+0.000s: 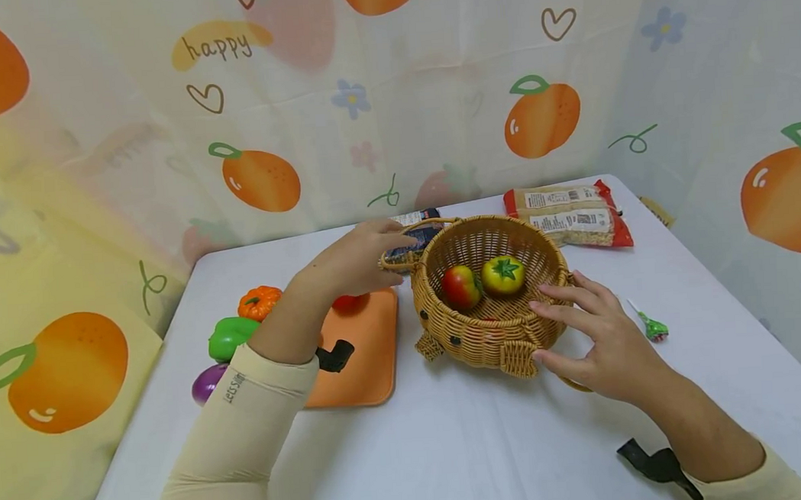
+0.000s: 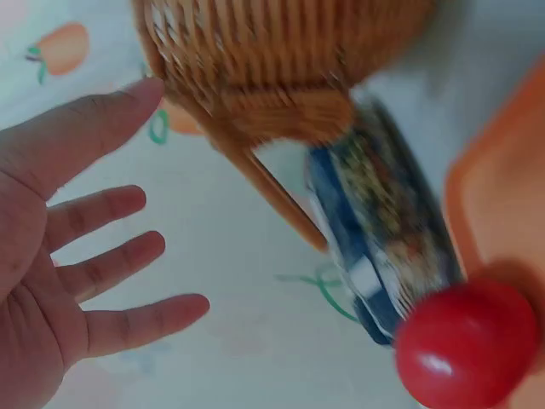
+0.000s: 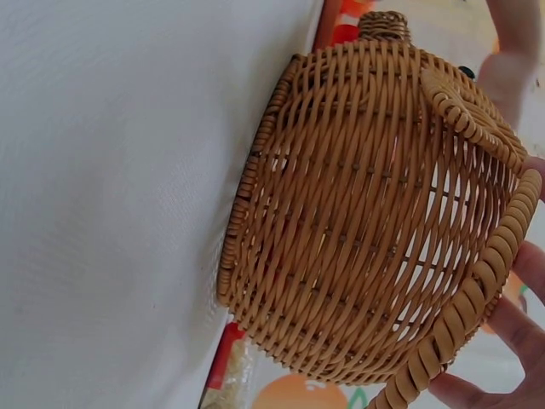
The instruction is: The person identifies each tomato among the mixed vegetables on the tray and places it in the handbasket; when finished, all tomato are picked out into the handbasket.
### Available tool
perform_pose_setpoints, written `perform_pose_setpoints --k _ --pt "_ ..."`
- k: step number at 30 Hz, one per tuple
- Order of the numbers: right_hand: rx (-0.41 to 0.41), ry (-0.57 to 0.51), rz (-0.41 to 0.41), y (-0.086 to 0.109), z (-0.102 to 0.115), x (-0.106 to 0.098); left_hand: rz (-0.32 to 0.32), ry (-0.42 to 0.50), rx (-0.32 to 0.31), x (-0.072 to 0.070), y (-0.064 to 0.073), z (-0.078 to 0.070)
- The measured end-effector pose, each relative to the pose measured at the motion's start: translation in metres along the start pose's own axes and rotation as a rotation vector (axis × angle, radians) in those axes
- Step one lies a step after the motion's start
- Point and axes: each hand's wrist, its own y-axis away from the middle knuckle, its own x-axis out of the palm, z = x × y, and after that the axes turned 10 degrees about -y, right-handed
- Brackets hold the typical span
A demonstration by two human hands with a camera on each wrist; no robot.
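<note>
A wicker basket with looped handles stands on the table; inside lie a red-and-yellow toy fruit and a yellow-green toy tomato with a green leafy top. My right hand holds the basket's right rim, fingers over the edge and thumb low on the outside. On the other side, my left hand is beside the left handle, its fingers spread and fairly straight. In the left wrist view the thumb tip is right at the handle's base, and the palm holds nothing.
Left of the basket lies an orange board bearing a red round toy. Further left are an orange pumpkin, green pepper and purple toy. Behind are a dark blue packet and a red-ended bag; a green-wrapped lollipop lies right.
</note>
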Motion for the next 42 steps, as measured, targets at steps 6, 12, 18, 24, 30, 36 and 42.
perform_pose_setpoints --k 6,12,18,24,30,36,42 --pt "0.006 0.0 0.002 0.0 0.0 0.0 0.092 -0.008 -0.122 0.014 0.002 0.024" --pt "0.011 0.003 0.004 0.0 0.001 0.0 0.182 -0.054 -0.225 0.028 0.003 0.043" --pt "0.021 0.005 0.005 0.0 0.001 0.0 0.262 -0.017 -0.316 0.042 0.003 0.058" --pt "0.031 0.017 0.012 0.0 0.002 0.0 0.308 -0.017 -0.337 0.054 0.002 0.068" --pt "0.03 0.014 0.01 0.001 0.002 0.0 0.32 -0.039 -0.28 0.062 0.001 0.072" --pt "0.015 0.012 0.001 0.001 0.002 0.001 0.324 -0.02 -0.278 0.065 0.002 0.074" --pt "0.023 0.013 -0.002 0.001 0.001 0.001 0.303 -0.014 -0.266 0.067 0.003 0.075"
